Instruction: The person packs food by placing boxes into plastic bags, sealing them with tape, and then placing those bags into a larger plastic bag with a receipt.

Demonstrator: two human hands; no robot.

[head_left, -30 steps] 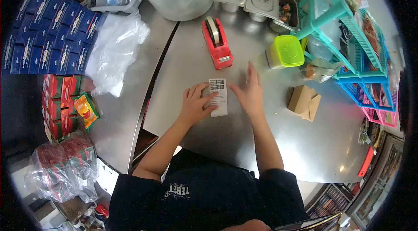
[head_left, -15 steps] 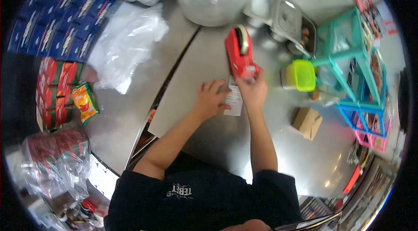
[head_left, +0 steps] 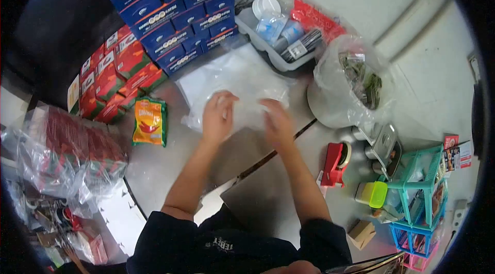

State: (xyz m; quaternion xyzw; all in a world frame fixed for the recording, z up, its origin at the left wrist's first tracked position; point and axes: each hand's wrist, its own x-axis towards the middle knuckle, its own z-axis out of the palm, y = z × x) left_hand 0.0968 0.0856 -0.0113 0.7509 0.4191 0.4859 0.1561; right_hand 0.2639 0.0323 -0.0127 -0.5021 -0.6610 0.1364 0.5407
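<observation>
My left hand (head_left: 219, 115) is over the near part of a pile of clear plastic bags (head_left: 242, 75), fingers bent and apart from the thumb. Across a small gap my right hand (head_left: 277, 123), blurred by motion, hovers at the same pile with its fingers stretched toward the left. Nothing shows in either hand. A red tape dispenser (head_left: 335, 165) stands on the steel table to the right of my right forearm. An orange and green food packet (head_left: 150, 122) lies left of my left hand.
Stacked blue boxes (head_left: 175, 13) rise behind the bags, with red and green boxes (head_left: 116, 75) at left. A grey tray (head_left: 283, 62) of supplies and a bag-lined tub (head_left: 330, 101) stand at back right. Teal baskets (head_left: 412, 186) and a yellow-green container (head_left: 378, 194) are at right.
The view has swung left. My right hand has left the tape dispenser and my left hand has left the printed paper slip; both hands are now over the plastic bags.
</observation>
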